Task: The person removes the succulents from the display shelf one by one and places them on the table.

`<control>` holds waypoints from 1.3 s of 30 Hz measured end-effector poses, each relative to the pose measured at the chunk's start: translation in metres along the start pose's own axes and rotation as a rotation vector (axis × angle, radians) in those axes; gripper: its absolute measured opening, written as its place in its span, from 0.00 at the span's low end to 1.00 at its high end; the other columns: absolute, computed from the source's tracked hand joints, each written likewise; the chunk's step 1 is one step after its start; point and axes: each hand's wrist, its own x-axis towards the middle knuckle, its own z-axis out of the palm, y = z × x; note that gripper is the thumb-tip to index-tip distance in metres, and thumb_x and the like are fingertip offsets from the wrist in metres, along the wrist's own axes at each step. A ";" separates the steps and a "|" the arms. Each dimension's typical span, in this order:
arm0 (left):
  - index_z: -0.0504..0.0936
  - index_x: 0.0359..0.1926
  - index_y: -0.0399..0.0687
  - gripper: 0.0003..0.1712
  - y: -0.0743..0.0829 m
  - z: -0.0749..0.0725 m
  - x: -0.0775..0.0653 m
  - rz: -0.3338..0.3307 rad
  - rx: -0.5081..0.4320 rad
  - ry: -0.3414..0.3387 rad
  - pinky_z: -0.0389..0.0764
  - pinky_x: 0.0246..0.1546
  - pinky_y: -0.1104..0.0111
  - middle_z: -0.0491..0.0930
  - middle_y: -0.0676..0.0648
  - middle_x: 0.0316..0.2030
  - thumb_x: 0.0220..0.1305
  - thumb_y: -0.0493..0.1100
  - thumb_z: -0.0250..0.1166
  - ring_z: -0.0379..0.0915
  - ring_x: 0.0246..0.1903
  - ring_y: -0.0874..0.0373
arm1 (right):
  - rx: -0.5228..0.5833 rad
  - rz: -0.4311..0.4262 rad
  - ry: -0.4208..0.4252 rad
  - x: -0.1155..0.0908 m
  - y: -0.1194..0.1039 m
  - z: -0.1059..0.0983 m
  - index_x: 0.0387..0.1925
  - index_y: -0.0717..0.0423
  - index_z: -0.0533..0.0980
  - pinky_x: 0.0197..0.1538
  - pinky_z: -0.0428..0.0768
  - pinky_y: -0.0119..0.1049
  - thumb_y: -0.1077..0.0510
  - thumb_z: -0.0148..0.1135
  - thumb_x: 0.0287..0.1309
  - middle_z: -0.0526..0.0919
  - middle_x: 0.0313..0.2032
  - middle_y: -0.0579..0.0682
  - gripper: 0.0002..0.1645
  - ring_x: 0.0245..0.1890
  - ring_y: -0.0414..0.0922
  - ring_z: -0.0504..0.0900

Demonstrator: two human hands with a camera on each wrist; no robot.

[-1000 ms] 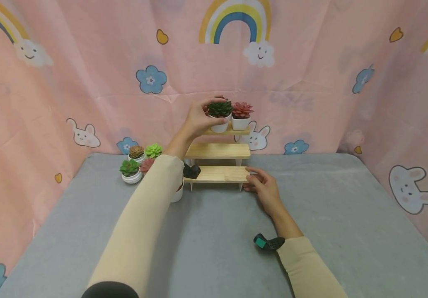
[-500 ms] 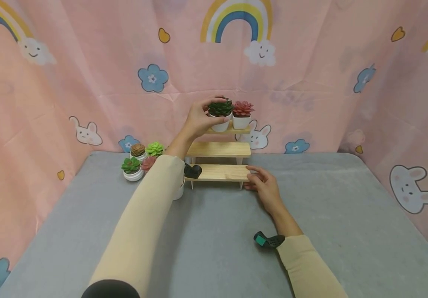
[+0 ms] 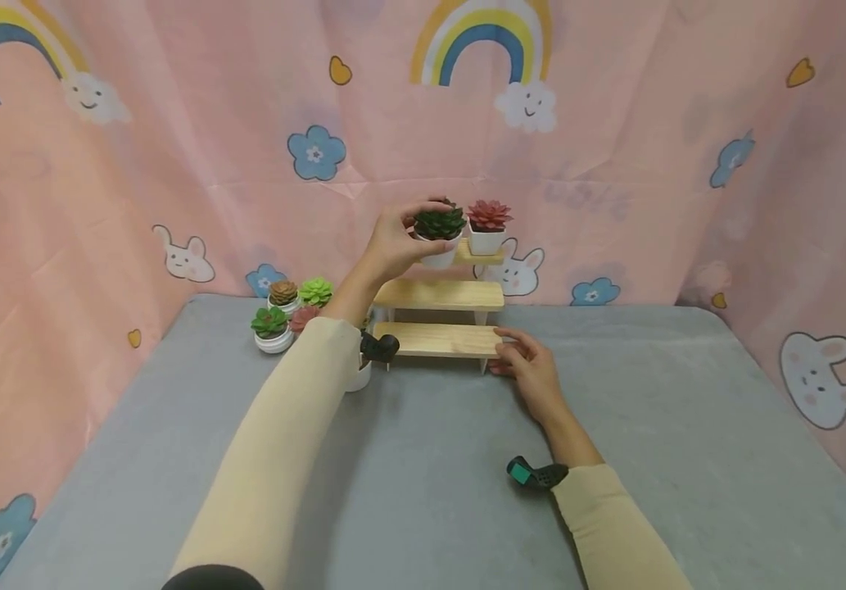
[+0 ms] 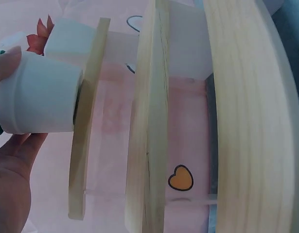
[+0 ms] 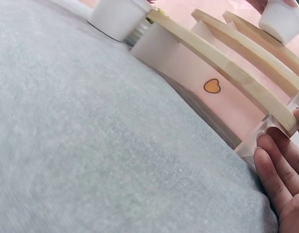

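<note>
My left hand [image 3: 393,238] grips a dark green succulent [image 3: 441,223] in a white pot [image 4: 42,94], fingers over the leaves and thumb at the rim. The pot's base overlaps the front edge of the top shelf of a three-tier wooden stand [image 3: 439,293]. Beside it on that shelf sits a red succulent [image 3: 489,216] in a white pot. My right hand [image 3: 533,369] holds the right end of the lowest shelf [image 5: 237,77], with fingertips beneath the board and at its clear leg.
Left of the stand, several potted succulents stand on the grey tabletop [image 3: 423,492], among them a green one [image 3: 270,324] and a brown one [image 3: 282,293]. A white pot [image 5: 119,19] by the stand's left end is partly behind my left sleeve. A pink curtain [image 3: 599,98] hangs behind.
The dark green succulent has moved slightly left and lower, widening the gap to the red one. My right hand keeps its hold on the stand. The head view has shifted a little.
</note>
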 end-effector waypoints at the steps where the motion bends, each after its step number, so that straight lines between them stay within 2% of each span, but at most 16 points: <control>1: 0.82 0.59 0.41 0.28 0.001 0.000 -0.002 0.001 0.003 0.001 0.83 0.57 0.59 0.72 0.46 0.70 0.55 0.33 0.76 0.75 0.65 0.48 | 0.004 0.000 0.001 0.000 0.000 0.000 0.62 0.64 0.75 0.38 0.88 0.30 0.62 0.57 0.71 0.85 0.32 0.38 0.21 0.30 0.36 0.86; 9: 0.84 0.57 0.45 0.26 0.011 0.000 -0.022 0.023 0.036 -0.002 0.82 0.59 0.59 0.73 0.50 0.70 0.56 0.35 0.76 0.73 0.67 0.52 | 0.010 -0.007 -0.006 0.003 -0.001 -0.001 0.62 0.66 0.75 0.38 0.87 0.29 0.62 0.57 0.71 0.85 0.31 0.35 0.21 0.29 0.34 0.86; 15: 0.83 0.57 0.44 0.26 0.025 0.003 -0.038 0.054 0.005 0.009 0.85 0.50 0.57 0.72 0.49 0.70 0.57 0.34 0.75 0.75 0.65 0.52 | 0.001 -0.008 -0.001 0.004 0.000 -0.006 0.63 0.66 0.74 0.38 0.88 0.29 0.62 0.57 0.71 0.85 0.30 0.34 0.22 0.29 0.34 0.86; 21: 0.83 0.58 0.46 0.26 0.033 -0.001 -0.058 0.063 0.025 0.032 0.84 0.52 0.62 0.72 0.48 0.70 0.56 0.36 0.76 0.75 0.64 0.54 | -0.019 0.006 0.016 0.006 0.001 -0.013 0.64 0.64 0.74 0.38 0.87 0.28 0.61 0.56 0.71 0.85 0.31 0.33 0.22 0.29 0.34 0.86; 25: 0.84 0.57 0.45 0.26 0.037 -0.011 -0.073 0.083 0.038 0.076 0.84 0.53 0.62 0.73 0.48 0.69 0.56 0.35 0.76 0.76 0.63 0.54 | -0.020 0.008 0.019 0.006 0.000 -0.016 0.64 0.63 0.74 0.38 0.87 0.28 0.61 0.56 0.71 0.85 0.31 0.32 0.23 0.29 0.34 0.86; 32: 0.83 0.57 0.45 0.26 0.037 -0.039 -0.102 0.070 0.070 0.157 0.83 0.55 0.68 0.74 0.51 0.69 0.55 0.35 0.76 0.77 0.63 0.55 | -0.016 -0.011 0.025 0.005 0.000 -0.020 0.64 0.65 0.73 0.37 0.87 0.28 0.63 0.56 0.71 0.84 0.31 0.32 0.23 0.28 0.33 0.86; 36: 0.84 0.57 0.44 0.27 0.032 -0.053 -0.123 0.064 0.079 0.232 0.82 0.54 0.74 0.75 0.51 0.68 0.53 0.33 0.77 0.76 0.63 0.58 | -0.022 -0.017 0.028 0.006 0.001 -0.021 0.64 0.65 0.73 0.37 0.87 0.28 0.62 0.55 0.71 0.84 0.31 0.31 0.23 0.29 0.33 0.86; 39: 0.83 0.56 0.41 0.28 0.026 -0.061 -0.141 0.058 0.093 0.298 0.82 0.49 0.78 0.75 0.49 0.68 0.52 0.31 0.77 0.77 0.60 0.63 | -0.031 -0.016 0.023 0.006 0.002 -0.022 0.64 0.65 0.73 0.38 0.87 0.28 0.61 0.56 0.71 0.84 0.31 0.31 0.23 0.29 0.33 0.86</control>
